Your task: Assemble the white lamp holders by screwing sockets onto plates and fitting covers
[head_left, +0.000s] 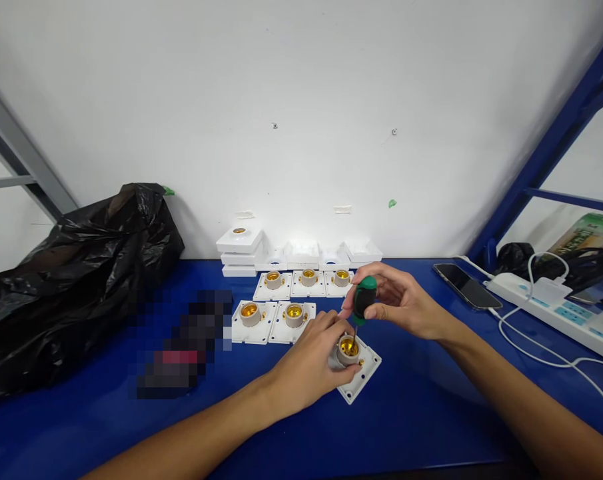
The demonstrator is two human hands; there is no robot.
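My right hand (388, 301) is closed round the green and black handle of a screwdriver (365, 300). The screwdriver stands nearly upright, its shaft reaching down into the brass-lined cup of a lamp socket (348, 350). That socket sits on a square white plate (364, 373), turned cornerwise on the blue table. My left hand (317, 363) grips the socket from the left, fingers behind it and thumb in front. The screwdriver's tip is hidden inside the cup. Behind my hands several similar sockets (294, 315) on white plates lie in two rows.
White covers (240, 250) are stacked by the wall, with more white covers (302, 253) beside them. A black plastic bag (131, 227) lies left, near a blurred dark object (186, 347). On the right are a phone (466, 285), a power strip (571, 313) and white cables (536, 363).
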